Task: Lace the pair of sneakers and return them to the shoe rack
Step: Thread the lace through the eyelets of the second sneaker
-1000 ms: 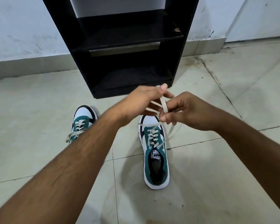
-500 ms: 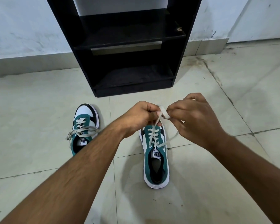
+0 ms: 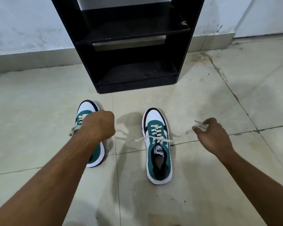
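Your left hand [image 3: 99, 125] is balled into a closed fist above the left sneaker [image 3: 90, 134], covering its middle; whether it grips a lace end cannot be told, since the fingers are turned away from the camera. A blurred stretch of white lace [image 3: 155, 138] runs from beside that fist across the floor tile to the right sneaker [image 3: 158, 147], so the lace appears drawn out sideways to both sides of the shoe. Your right hand [image 3: 211, 136] is well to the right of the right sneaker, its fingers [image 3: 198, 128] curled and partly spread, with a blurred lace end at the fingertips; the grip there looks like a loose pinch on the lace, though motion blur prevents certainty. The right sneaker stands upright on the floor [image 3: 203, 185], toe toward the shoe rack [image 3: 131, 46], laced through its eyelets, tongue label visible, with the crossing untied at the top. The left sneaker also stands on the floor, toe toward the rack, its own loose lace end trailing off its left side. Both sneakers are apart from each other and just in front of the black shoe rack, which stands against the wall [image 3: 23, 26]; both visible shelves hold no shoes.
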